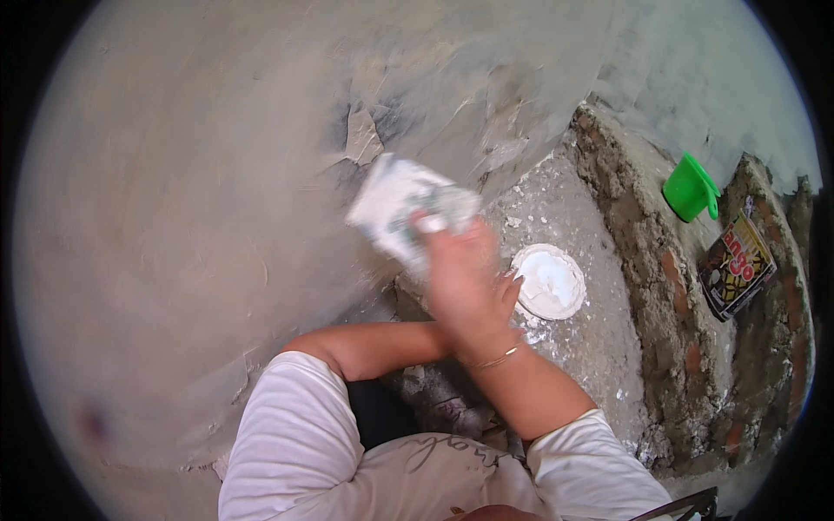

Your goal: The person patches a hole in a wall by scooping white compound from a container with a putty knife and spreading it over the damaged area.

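At centre, the right hand [460,265] clamps a pale plate [404,204] near one edge, seemingly leaving the rest free; the left hand [507,293], grip unclear, is beside the tub [551,282].

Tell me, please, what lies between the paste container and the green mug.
In the head view, a spattered grey surface lies beside the paste container, then a rough brick step toward the green mug.
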The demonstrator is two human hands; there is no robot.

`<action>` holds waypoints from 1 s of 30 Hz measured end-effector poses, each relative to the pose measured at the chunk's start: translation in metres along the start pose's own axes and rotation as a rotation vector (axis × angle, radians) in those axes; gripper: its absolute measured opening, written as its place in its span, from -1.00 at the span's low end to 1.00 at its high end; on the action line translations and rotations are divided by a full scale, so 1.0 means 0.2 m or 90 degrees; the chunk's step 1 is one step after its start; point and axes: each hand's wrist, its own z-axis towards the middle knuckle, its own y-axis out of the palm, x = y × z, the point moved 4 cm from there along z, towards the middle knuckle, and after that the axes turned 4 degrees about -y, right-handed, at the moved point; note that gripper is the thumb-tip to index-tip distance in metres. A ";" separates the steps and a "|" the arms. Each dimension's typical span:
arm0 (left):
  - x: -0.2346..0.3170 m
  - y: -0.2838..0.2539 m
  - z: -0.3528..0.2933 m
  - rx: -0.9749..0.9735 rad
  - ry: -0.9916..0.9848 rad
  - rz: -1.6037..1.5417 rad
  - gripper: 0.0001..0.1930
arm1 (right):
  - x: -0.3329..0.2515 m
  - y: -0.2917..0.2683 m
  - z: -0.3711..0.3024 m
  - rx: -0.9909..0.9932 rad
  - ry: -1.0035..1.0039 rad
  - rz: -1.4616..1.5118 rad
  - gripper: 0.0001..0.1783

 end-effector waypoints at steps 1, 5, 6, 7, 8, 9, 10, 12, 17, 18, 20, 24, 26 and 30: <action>-0.03 -0.03 -0.01 -0.029 -0.019 -0.311 -0.12 | -0.02 -0.09 0.05 0.029 -0.026 0.041 -0.79; -0.12 -0.03 -0.01 -0.037 -0.034 0.058 -0.08 | 0.09 -0.46 0.27 0.129 -0.134 0.145 -0.78; -0.08 -0.13 -0.04 -0.031 -0.077 0.031 -0.06 | 0.12 -0.54 0.30 0.133 -0.144 0.159 -0.77; -0.07 -0.17 -0.05 -0.021 -0.096 0.033 -0.06 | 0.14 -0.58 0.29 0.127 -0.129 0.160 -0.75; -0.07 -0.17 -0.05 -0.092 -0.133 0.039 -0.05 | 0.19 -0.59 0.28 0.110 -0.104 0.172 -0.74; -0.07 -0.14 -0.03 -0.162 -0.167 0.039 -0.04 | 0.18 -0.59 0.24 0.112 -0.107 0.126 -0.73; -0.09 -0.12 -0.03 -0.081 -0.092 0.048 -0.06 | 0.18 -0.55 0.19 0.113 -0.108 0.086 -0.72; -0.13 -0.05 -0.03 -0.149 -0.065 0.154 -0.12 | 0.17 -0.41 0.08 0.035 -0.085 -0.003 -0.73; 0.02 -0.07 0.04 -0.066 -0.053 0.032 -0.09 | 0.09 -0.03 -0.10 -0.124 -0.306 -0.265 -0.74; -0.03 -0.06 -0.02 -0.072 -0.081 0.028 -0.09 | 0.08 0.09 -0.14 -0.236 -0.360 -0.248 -0.73; 0.05 -0.07 0.08 -0.043 -0.053 0.002 -0.07 | -0.04 0.21 -0.16 -0.346 -0.446 -0.280 -0.71; -0.01 -0.06 0.02 -0.035 -0.084 -0.008 -0.02 | 0.00 0.37 -0.21 -0.549 -0.522 -0.345 -0.65; 0.00 -0.04 0.05 -0.040 -0.077 -0.017 -0.02 | 0.01 0.41 -0.23 -0.595 -0.594 -0.445 -0.61; 0.02 -0.03 0.09 0.173 -0.057 0.021 -0.41 | 0.04 0.48 -0.21 -0.629 -0.653 -0.555 -0.62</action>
